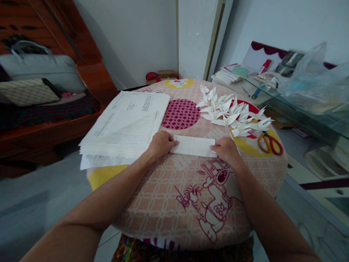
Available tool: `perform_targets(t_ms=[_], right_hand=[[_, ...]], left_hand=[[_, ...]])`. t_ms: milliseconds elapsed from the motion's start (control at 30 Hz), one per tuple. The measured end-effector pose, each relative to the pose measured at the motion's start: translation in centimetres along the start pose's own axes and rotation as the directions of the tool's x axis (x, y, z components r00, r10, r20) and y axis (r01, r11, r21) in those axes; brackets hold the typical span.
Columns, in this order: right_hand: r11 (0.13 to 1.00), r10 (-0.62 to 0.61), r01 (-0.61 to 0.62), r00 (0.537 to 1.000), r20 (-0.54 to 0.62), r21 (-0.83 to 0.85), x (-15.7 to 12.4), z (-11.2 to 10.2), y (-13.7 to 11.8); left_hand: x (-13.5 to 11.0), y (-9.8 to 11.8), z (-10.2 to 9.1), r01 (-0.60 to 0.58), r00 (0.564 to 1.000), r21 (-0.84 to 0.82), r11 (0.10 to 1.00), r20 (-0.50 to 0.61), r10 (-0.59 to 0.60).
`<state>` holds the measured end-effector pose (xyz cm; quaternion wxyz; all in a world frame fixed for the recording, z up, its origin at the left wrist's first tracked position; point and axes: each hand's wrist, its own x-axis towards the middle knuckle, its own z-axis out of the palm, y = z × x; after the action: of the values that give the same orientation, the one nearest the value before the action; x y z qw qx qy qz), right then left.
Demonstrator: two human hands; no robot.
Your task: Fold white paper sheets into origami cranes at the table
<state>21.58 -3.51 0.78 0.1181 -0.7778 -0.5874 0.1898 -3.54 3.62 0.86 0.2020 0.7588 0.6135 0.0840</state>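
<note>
paper stack (125, 123): print too small to read | folded strip (194, 146): ends partly under fingers (216, 148) | plastic bag (310, 82): cut off right

A flat, folded strip of paper (195, 146) lies on a round table covered with a patterned cloth (165, 207). The left hand (162, 143) pinches the strip's left end, and the right hand (225, 148) has its thumb on the strip's right end. Left of the strip and beyond it sits a thick stack of printed sheets (128, 121). A cluster of white folded paper shapes (227, 119) lies to the strip's far right, and scissors (270, 141) with orange handles rest right of the strip. Well left of the strip, a pale handbag (46, 68) sits on a wooden bench (92, 80); well right of it, a clear plastic bag (310, 80) lies on a glass shelf (314, 120).
</note>
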Motion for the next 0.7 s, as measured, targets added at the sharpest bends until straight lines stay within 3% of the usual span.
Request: perform_targets(t_ms=[700], right_hand=[[0.999,0.007,-0.007,1.0,0.003,-0.038,-0.01,-0.2,-0.32]], left_hand=[[0.04,0.03,-0.11,-0.018,1.0,0.009,1.0,0.005,0.018]])
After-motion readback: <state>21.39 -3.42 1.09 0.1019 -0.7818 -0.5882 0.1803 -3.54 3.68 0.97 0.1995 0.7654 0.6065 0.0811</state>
